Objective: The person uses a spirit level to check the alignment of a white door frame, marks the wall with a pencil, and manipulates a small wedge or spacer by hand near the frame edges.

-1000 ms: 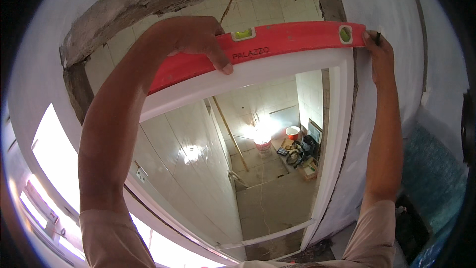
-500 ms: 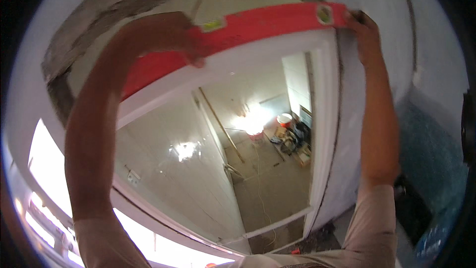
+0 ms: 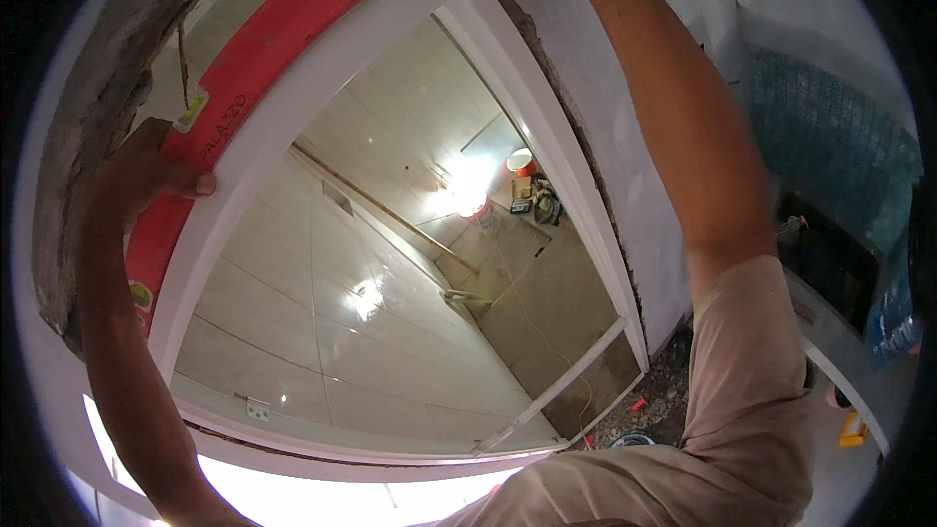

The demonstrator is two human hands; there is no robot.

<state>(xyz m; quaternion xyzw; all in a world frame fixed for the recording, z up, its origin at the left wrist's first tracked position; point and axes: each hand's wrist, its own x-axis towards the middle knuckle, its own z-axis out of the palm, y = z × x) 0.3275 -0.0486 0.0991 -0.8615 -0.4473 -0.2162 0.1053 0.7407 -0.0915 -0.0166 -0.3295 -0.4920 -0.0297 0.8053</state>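
red spirit level (image 3: pixel 256 88) sits pressed along the white door frame's head (image 3: pixel 322 78); left hand (image 3: pixel 146 176) clasps it, right hand out of view, frame not yet fixed.

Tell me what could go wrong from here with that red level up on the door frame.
The left hand grips the red spirit level against the white door frame near one end only; the right hand is out of view, so the level may tip or slip. Rough broken masonry beside the hand could scrape it.
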